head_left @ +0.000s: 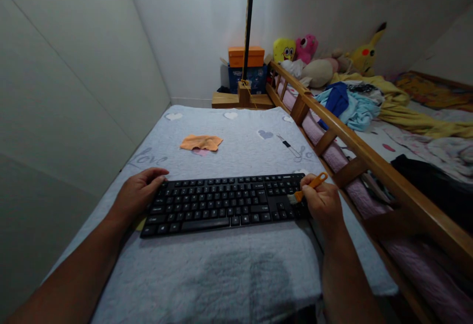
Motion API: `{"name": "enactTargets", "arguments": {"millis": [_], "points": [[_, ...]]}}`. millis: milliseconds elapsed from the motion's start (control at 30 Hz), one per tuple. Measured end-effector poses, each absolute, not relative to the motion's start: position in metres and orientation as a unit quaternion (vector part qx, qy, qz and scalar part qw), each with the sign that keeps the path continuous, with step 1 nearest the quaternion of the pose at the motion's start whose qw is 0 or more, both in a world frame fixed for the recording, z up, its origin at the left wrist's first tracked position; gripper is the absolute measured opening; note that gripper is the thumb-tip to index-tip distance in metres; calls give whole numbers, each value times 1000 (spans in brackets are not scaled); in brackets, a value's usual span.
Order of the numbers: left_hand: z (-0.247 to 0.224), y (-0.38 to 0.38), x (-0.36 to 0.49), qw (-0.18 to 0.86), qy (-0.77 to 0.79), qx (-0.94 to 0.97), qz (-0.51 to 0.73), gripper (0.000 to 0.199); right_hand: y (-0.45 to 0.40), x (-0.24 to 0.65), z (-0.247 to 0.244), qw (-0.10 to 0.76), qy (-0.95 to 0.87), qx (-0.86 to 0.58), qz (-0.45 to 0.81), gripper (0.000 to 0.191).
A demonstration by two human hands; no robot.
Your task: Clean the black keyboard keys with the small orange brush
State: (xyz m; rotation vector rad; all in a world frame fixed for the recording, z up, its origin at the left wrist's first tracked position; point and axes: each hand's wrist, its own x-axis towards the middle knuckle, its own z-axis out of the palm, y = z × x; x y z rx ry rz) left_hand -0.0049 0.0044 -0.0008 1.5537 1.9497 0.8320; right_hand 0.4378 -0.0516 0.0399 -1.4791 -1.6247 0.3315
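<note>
A black full-size keyboard (214,201) lies flat on the quilted cloth, slightly angled. At its left end, my left hand (138,193) grips the edge, thumb against the upper corner; its other fingers are partly hidden. My right hand (321,198) is closed around a small brush (316,181) with an orange handle that ends in a loop. The pale bristles point left and down, touching or just above the keys near the number pad. A bit of something yellow (140,224) shows beneath my left wrist.
Beyond the keyboard lie an orange cloth (201,142) and a thin wire tool with a black middle (286,144). A wooden bed rail (343,142) runs along the right. A wall (66,92) closes the left side. Boxes (247,57) and a black pole (250,18) stand behind.
</note>
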Motion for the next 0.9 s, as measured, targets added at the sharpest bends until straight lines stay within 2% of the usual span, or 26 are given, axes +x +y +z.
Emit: {"name": "enactTargets", "arguments": {"millis": [167,333,467,700,900], "points": [[2,4,-3,254,720,568,308,48,-55,439,42,426,-663,-595,157,17],[1,4,-4,261,723,563,304,51,-55,436,44,444,-667,-591,91,20],[2,5,-4,257,723,568,298,50,-55,434,44,425,-683,-591,68,20],[0,6,-7,253,723,572,293,52,-63,433,47,388,-693,-597,115,20],[-1,6,-7,247,725,575,290,50,-66,432,44,411,-686,-596,78,20]]}}
